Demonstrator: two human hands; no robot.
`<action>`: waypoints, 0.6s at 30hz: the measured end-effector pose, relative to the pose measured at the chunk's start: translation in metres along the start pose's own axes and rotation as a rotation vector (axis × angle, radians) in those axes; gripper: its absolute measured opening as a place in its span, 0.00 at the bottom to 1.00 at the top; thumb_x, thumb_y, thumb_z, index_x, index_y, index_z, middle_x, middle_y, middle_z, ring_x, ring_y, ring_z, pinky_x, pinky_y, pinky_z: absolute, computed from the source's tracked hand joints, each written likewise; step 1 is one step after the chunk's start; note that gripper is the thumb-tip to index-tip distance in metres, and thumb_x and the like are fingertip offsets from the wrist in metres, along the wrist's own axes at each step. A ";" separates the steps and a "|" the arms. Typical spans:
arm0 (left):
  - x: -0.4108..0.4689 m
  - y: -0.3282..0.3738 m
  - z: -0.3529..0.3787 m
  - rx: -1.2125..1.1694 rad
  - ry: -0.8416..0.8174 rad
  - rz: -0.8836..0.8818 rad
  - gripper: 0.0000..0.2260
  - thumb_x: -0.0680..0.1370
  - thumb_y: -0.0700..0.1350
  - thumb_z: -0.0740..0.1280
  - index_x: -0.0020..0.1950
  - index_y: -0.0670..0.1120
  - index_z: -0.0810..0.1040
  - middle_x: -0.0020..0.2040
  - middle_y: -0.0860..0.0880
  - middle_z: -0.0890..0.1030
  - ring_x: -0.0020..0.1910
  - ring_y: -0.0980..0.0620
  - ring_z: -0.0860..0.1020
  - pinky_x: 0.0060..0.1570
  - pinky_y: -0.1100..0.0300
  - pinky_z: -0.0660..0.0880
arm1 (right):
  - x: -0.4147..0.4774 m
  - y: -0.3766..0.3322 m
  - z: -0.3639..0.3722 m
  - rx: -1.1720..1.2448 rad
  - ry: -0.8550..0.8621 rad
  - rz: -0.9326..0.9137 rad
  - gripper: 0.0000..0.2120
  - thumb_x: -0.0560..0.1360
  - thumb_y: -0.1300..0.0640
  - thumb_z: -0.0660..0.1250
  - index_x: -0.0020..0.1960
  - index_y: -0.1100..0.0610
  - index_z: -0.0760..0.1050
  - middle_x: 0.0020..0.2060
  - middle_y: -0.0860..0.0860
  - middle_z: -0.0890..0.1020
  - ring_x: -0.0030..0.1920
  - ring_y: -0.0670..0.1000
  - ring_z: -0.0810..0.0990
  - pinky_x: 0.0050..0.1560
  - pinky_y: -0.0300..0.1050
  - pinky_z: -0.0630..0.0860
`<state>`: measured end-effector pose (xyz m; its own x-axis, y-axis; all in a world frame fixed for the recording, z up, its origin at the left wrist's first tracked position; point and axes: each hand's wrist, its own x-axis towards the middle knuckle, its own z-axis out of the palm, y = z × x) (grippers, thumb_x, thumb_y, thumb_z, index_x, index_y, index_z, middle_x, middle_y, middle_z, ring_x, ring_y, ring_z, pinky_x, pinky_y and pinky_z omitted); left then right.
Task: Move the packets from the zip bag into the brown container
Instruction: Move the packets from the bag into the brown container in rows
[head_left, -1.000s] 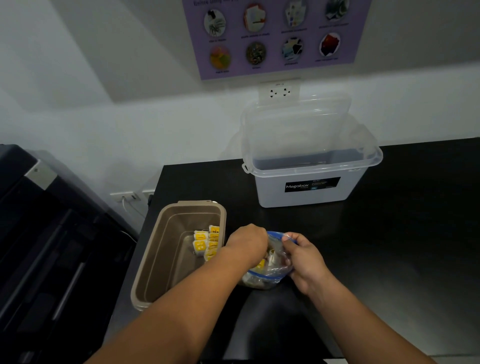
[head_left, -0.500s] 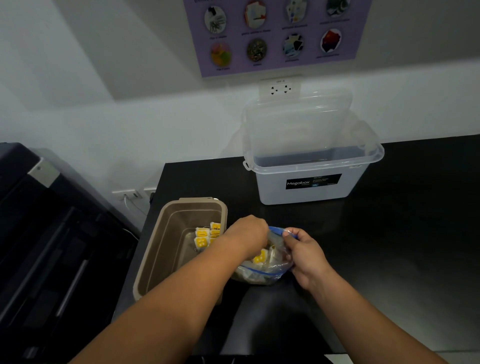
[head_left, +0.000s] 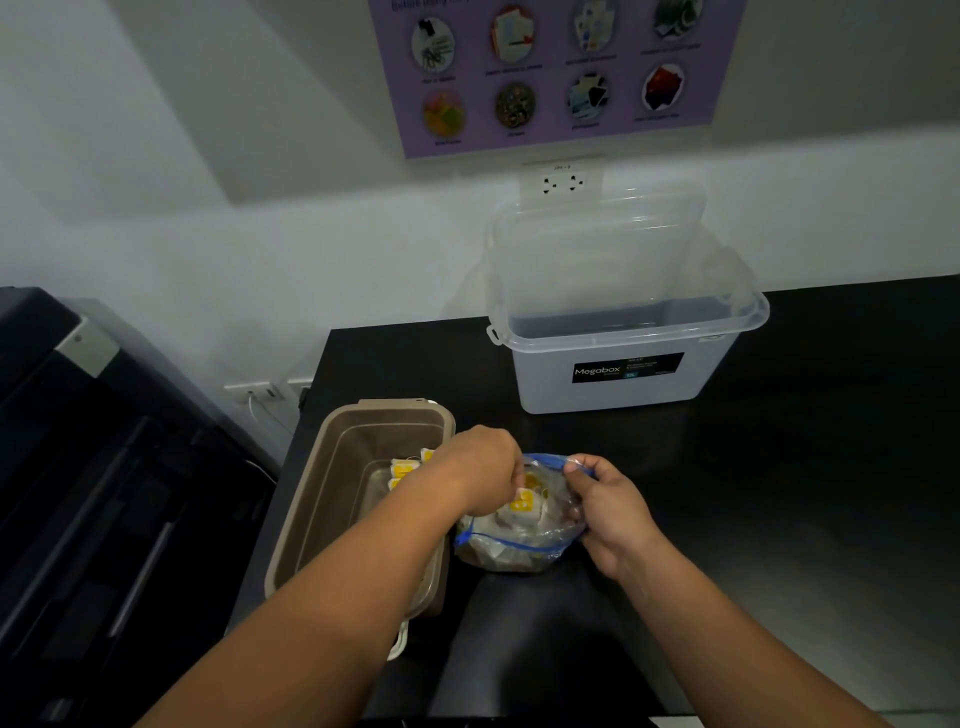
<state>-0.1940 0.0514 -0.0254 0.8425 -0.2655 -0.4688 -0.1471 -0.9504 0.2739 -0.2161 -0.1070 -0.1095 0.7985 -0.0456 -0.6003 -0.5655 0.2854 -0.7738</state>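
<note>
Yellow-marked packet (head_left: 521, 503) pinched in the curled fingers of the left hand (head_left: 480, 467), at the mouth of the zip bag (head_left: 519, 545). The right hand (head_left: 610, 506) grips the bag's blue rim. The bag lies on the black counter (head_left: 779, 467), just right of the brown container (head_left: 311, 499), which holds further packets (head_left: 402, 470).

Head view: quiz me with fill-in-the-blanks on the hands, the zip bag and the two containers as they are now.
1. The right hand pinches the blue rim of the zip bag, holding its mouth ____.
2. The left hand pinches a packet that lies ____ the bag.
3. The brown container stands to the ____ of the bag.
4. The label on the clear box reads ____.
Missing words: open; inside; left; Megabox.
</note>
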 end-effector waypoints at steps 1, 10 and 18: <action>0.000 0.000 -0.001 -0.015 0.020 -0.005 0.06 0.79 0.44 0.68 0.53 0.50 0.85 0.50 0.51 0.84 0.50 0.53 0.82 0.56 0.53 0.80 | 0.000 0.000 0.000 0.000 0.002 -0.001 0.06 0.84 0.59 0.64 0.58 0.55 0.80 0.55 0.57 0.86 0.55 0.57 0.86 0.58 0.60 0.84; -0.009 -0.005 -0.007 -0.154 0.185 -0.005 0.05 0.79 0.43 0.69 0.50 0.51 0.84 0.45 0.56 0.82 0.45 0.57 0.81 0.51 0.59 0.81 | 0.000 -0.002 0.003 0.067 0.000 0.009 0.07 0.85 0.61 0.63 0.59 0.58 0.78 0.54 0.60 0.85 0.56 0.60 0.85 0.58 0.59 0.83; -0.033 -0.024 -0.031 -0.290 0.344 -0.003 0.03 0.77 0.46 0.73 0.49 0.53 0.85 0.43 0.57 0.83 0.44 0.62 0.80 0.45 0.68 0.75 | 0.004 -0.005 0.013 -0.019 0.021 -0.036 0.05 0.84 0.59 0.65 0.56 0.55 0.79 0.53 0.57 0.85 0.52 0.57 0.86 0.51 0.54 0.85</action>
<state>-0.2027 0.0875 0.0095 0.9733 -0.1468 -0.1767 -0.0343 -0.8536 0.5198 -0.2073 -0.0958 -0.1047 0.8141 -0.0752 -0.5758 -0.5404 0.2650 -0.7986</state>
